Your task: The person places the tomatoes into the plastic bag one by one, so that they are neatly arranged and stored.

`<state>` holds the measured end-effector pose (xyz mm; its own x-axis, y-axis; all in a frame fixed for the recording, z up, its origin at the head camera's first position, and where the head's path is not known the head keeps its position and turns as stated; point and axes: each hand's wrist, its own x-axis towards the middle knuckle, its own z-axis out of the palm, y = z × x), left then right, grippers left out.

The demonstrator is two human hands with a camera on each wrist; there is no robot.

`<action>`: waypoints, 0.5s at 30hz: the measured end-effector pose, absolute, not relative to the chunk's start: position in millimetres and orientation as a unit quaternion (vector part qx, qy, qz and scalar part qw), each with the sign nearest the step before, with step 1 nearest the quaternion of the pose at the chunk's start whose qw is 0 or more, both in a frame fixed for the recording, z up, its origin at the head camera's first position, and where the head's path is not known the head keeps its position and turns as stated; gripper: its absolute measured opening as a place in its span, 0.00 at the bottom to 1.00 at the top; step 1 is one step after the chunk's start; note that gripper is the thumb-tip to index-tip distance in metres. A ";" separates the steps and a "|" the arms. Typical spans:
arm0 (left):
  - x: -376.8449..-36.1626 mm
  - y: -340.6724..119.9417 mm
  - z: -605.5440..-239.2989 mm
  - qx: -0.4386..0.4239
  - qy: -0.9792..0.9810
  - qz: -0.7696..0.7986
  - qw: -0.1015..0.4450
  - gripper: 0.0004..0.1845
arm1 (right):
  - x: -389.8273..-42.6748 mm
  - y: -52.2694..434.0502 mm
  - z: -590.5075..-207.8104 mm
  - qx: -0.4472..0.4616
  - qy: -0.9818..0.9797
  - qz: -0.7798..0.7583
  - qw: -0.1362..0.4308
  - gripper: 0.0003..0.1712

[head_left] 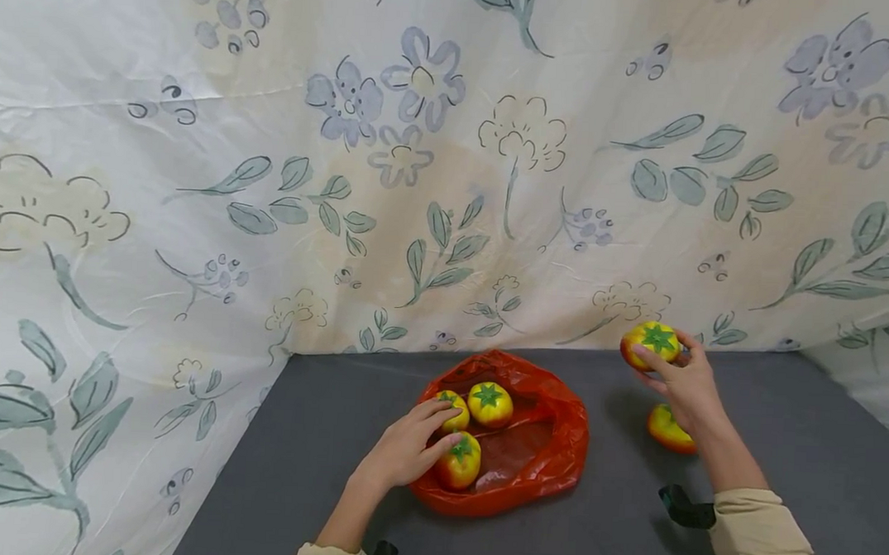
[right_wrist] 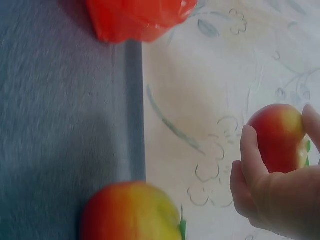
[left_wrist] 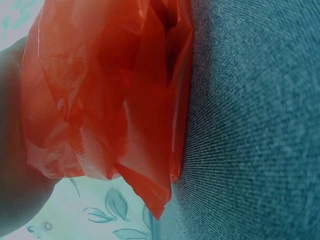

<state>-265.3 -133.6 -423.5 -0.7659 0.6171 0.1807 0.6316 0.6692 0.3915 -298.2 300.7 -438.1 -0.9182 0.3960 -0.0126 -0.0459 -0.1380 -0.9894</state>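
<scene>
A red plastic bag (head_left: 541, 447) lies open on the grey table (head_left: 318, 438) with three yellow-red toy tomatoes in it. My left hand (head_left: 415, 446) reaches into the bag's left side, its fingers lying over the left tomato (head_left: 457, 412) and the thumb against the front tomato (head_left: 460, 462). A third tomato (head_left: 490, 403) sits just behind. My right hand (head_left: 681, 383) holds another tomato (head_left: 650, 343) up above the table, also seen as the held tomato (right_wrist: 277, 136) in the right wrist view. One more tomato (head_left: 669, 430) rests on the table under that hand, the loose tomato (right_wrist: 131, 212).
A floral cloth (head_left: 420, 160) hangs as a backdrop behind and on both sides of the table. The bag's red plastic (left_wrist: 110, 100) fills the left wrist view beside grey table cloth (left_wrist: 250, 125). Black wrist straps (head_left: 684, 507) show near both sleeves.
</scene>
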 end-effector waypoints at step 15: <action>-266.5 -134.1 -422.7 -0.345 -0.911 -0.223 0.019 0.29 | -254.3 225.9 -376.9 -0.105 -0.648 0.746 0.112 0.58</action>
